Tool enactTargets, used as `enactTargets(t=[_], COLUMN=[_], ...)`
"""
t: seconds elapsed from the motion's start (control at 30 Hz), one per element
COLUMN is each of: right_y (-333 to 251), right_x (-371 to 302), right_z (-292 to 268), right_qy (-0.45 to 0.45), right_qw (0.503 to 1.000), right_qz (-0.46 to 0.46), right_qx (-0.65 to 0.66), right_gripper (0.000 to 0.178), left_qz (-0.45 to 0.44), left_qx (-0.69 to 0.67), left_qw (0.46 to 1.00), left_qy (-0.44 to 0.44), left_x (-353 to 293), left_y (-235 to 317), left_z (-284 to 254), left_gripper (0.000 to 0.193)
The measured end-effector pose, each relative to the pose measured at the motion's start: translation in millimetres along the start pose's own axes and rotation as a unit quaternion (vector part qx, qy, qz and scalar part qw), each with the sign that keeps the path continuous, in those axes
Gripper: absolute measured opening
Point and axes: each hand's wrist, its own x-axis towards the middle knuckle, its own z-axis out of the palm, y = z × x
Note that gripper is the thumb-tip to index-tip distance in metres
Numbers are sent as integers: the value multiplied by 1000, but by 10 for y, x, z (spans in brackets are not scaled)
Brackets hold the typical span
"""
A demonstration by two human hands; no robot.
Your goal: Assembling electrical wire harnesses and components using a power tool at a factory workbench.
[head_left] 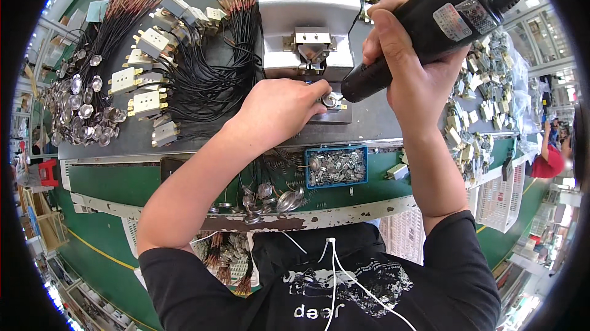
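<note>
Where hands work, bench is grey; floor green.

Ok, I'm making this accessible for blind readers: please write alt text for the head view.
A person's right hand grips a black power tool, angled toward a small part at the left hand, before a grey bench machine. Black wires lie at left; a blue tray of metal pieces sits lower down.

Bright, even light — small glints on the metal discs; straight edges bend toward the black rim.
</note>
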Motion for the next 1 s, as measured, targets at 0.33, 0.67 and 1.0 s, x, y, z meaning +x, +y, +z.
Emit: enactTargets(t=[0.33,0.67,1.0], right_y=[111,103,89], right_x=[53,64,32], right_z=[-82,-55,-63], right_qy=[-15,-24,-18], right_qw=[999,999,1000], right_qz=[28,17,10], right_qx=[15,20,20], right_gripper=[14,14,14], left_qz=[24,-2,13], left_qx=[-3,-4,-8], left_qw=[999,1000,1000], left_qy=[29,-16,3], left_x=[1,11,21], left_y=[-30,-12,-16], left_z=[32,-36,-34], left_gripper=[24,28,26])
